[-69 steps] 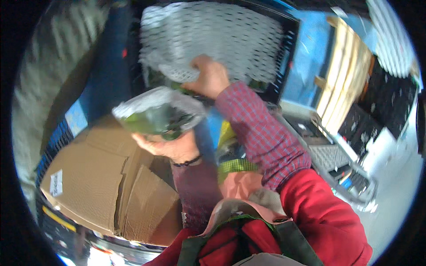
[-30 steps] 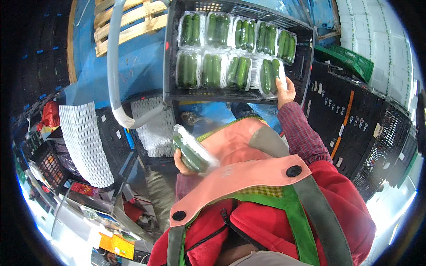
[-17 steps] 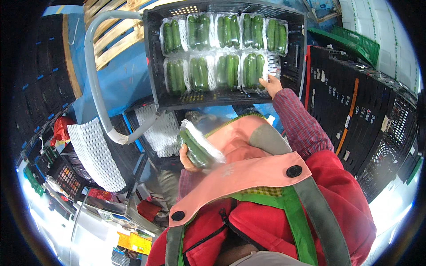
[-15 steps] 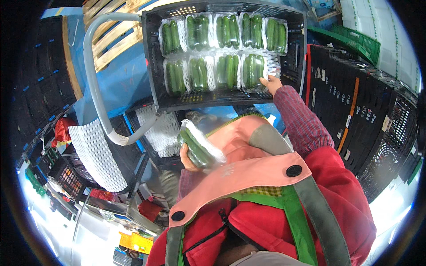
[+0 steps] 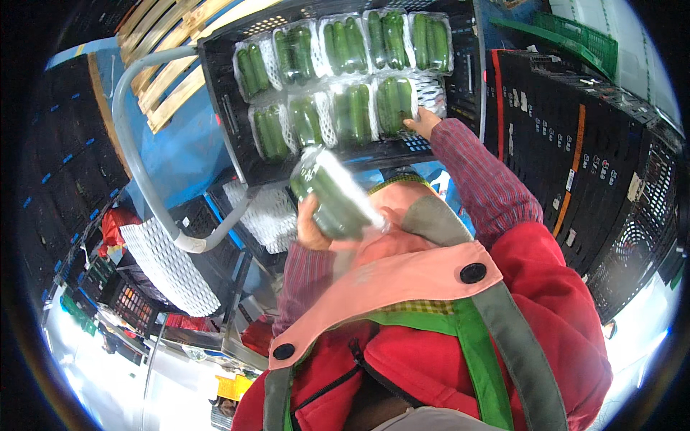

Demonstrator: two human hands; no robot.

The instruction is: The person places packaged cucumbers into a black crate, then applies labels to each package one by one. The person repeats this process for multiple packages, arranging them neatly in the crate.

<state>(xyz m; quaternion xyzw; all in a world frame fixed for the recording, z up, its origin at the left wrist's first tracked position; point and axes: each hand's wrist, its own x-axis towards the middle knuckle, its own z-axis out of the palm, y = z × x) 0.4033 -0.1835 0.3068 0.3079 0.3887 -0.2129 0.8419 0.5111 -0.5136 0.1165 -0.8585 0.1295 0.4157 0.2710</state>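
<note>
While the left hand (image 5: 309, 225) clasps a wrapped cucumber pack (image 5: 332, 197) above the apron (image 5: 402, 271), the right hand (image 5: 425, 123) reaches over the near edge of the crate (image 5: 467, 79) to the last pack in the near row (image 5: 394, 106); whether it grips, I cannot tell. Beside that pack, open room with white netting (image 5: 430, 92) stretches toward the crate's right wall.

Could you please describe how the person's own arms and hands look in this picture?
The left hand and right hand are ungloved. The lower sleeves are purplish-red, patterned with thin lines; above the right one is a plain red jacket sleeve.
</note>
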